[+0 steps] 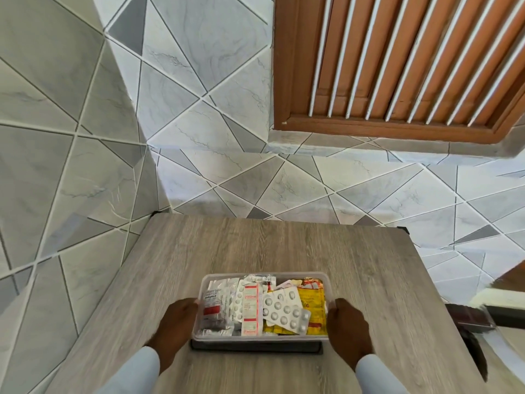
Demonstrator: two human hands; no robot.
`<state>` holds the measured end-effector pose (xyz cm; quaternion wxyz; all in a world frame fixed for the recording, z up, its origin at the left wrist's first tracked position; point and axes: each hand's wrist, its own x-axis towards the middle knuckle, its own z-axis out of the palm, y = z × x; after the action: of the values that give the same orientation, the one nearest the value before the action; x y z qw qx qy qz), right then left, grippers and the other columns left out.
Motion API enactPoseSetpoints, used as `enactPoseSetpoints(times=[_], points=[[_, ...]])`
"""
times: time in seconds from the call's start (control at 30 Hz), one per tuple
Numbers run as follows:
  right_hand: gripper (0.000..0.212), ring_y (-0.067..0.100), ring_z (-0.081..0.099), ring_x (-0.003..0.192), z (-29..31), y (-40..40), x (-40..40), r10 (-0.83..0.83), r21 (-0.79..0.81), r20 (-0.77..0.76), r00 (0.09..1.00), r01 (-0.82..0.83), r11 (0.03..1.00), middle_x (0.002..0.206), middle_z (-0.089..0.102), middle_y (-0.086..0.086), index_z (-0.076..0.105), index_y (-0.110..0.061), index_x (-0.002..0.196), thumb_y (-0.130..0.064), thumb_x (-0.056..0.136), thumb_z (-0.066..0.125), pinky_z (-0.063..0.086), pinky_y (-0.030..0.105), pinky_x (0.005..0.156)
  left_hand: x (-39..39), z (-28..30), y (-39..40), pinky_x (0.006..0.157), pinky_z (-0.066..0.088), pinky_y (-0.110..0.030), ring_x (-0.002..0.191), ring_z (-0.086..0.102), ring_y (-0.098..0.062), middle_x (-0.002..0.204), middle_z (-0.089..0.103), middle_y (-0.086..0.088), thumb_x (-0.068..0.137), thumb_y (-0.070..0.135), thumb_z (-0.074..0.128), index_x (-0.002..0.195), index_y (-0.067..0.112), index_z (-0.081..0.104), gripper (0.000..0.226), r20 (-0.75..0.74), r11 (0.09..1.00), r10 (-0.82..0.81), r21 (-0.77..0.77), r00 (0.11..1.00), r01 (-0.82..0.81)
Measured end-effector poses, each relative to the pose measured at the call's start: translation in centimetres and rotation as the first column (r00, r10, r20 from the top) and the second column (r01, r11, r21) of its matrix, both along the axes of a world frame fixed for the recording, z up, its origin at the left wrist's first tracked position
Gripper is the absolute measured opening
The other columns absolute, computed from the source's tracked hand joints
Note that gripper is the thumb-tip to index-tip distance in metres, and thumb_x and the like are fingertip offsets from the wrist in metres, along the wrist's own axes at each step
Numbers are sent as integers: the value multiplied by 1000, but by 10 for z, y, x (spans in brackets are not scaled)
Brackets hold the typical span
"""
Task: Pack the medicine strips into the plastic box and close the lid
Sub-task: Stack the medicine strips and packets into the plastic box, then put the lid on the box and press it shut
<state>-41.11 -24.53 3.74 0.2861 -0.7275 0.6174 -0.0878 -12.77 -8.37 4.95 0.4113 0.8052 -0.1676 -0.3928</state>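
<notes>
Two hands frame what we see: our left hand (177,322) presses against the left wall of a clear rectangular plastic box (264,336), and our right hand (348,327) against its right wall, fingers curled over the rim on each side so that the box is gripped between them. Pale blue sleeves (375,375) cover both wrists.

We see the box standing near the front middle of a grey wood-grain counter (255,245), whose laminate surface shows long streaks running away from us. Its walls are thin and translucent with rounded corners, and it is open at the top. A dark flat rectangular slab (255,346) shows under its near edge; we cannot tell whether this is the lid.

Inside, the medicine strips (261,304) lie in overlapping layers and fill the box. At the left are silvery foil strips and one with a red and white label (211,304). Next comes a long narrow red-and-white strip (251,308) lying lengthwise. A silver blister strip with round white tablets (284,309) lies tilted across the middle, and glossy yellow sachets (312,300) fill the right side.

Behind the counter rises a wall of grey and white marbled tiles (199,123) cut into triangles, with a brown wooden slatted shutter (397,61) at upper right.
</notes>
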Motion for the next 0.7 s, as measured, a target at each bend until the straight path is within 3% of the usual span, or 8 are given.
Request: enactPoseSetpoints(times=[0.07, 0.13, 0.2, 0.27, 0.33, 0.43, 0.53, 0.7], points=[[20, 19, 52, 69, 10, -13, -12, 4, -67, -8, 1000, -4, 998, 79, 57, 0, 53, -20, 83, -22, 98, 39, 36, 29, 63, -3, 3, -5, 77, 56, -39, 87, 68, -28, 90, 73, -11, 99, 23, 45, 95, 14, 69, 26, -87, 995, 22, -95, 996, -30], [21, 22, 49, 70, 18, -28, -26, -21, -103, -31, 999, 17, 994, 79, 56, 1, 53, -21, 80, -21, 98, 41, 35, 30, 67, -4, -9, -10, 74, 54, -36, 89, 64, -27, 99, 68, -11, 99, 23, 44, 106, 12, 63, 23, 31, 999, 10, -51, 999, -8], [20, 25, 49, 72, 25, -38, -37, -50, -115, -54, 997, 44, 992, 81, 57, 4, 53, -23, 79, -20, 97, 43, 34, 30, 68, -6, -29, -10, 78, 51, -38, 90, 60, -26, 105, 61, -12, 96, 22, 47, 109, 11, 56, 19, 297, 983, -140, 160, 945, 95], [19, 31, 57, 80, 26, -45, -48, -91, -112, -67, 994, 83, 990, 87, 65, 9, 54, -24, 80, -18, 95, 45, 35, 31, 70, -8, -48, -10, 90, 48, -43, 102, 54, -31, 116, 52, -16, 93, 18, 44, 115, 10, 48, 24, 383, 914, -315, 368, 868, 169], [18, 34, 61, 88, 25, -46, -56, -127, -98, -75, 989, 119, 988, 96, 68, 11, 57, -24, 81, -16, 94, 47, 36, 31, 71, -12, -55, -10, 96, 43, -44, 113, 47, -34, 123, 46, -17, 92, 10, 35, 121, 11, 40, 30, 383, 864, -372, 476, 846, 165], [20, 28, 55, 79, 26, -43, -64, -166, -83, -56, 985, 161, 983, 94, 68, 10, 64, -18, 85, -14, 94, 46, 36, 30, 70, -7, -58, -11, 93, 44, -45, 112, 47, -33, 120, 48, -15, 88, 8, 27, 113, 14, 38, 28, 392, 847, -361, 518, 846, 121], [24, 24, 53, 75, 25, -36, -67, -193, -64, -33, 981, 191, 979, 86, 63, 6, 68, -15, 90, -16, 95, 45, 39, 30, 69, 4, -68, -10, 90, 47, -45, 105, 52, -34, 116, 52, -16, 86, 10, 31, 107, 13, 36, 21, 398, 841, -378, 525, 836, 130], [28, 23, 61, 76, 21, -29, -70, -220, -4, 31, 975, 220, 976, 82, 67, 4, 68, -17, 77, -17, 94, 46, 47, 34, 71, 31, -62, -5, 94, 43, -43, 114, 52, -41, 129, 50, -25, 92, 12, 37, 123, 1, 40, 33, 348, 861, -274, 503, 897, 68]])
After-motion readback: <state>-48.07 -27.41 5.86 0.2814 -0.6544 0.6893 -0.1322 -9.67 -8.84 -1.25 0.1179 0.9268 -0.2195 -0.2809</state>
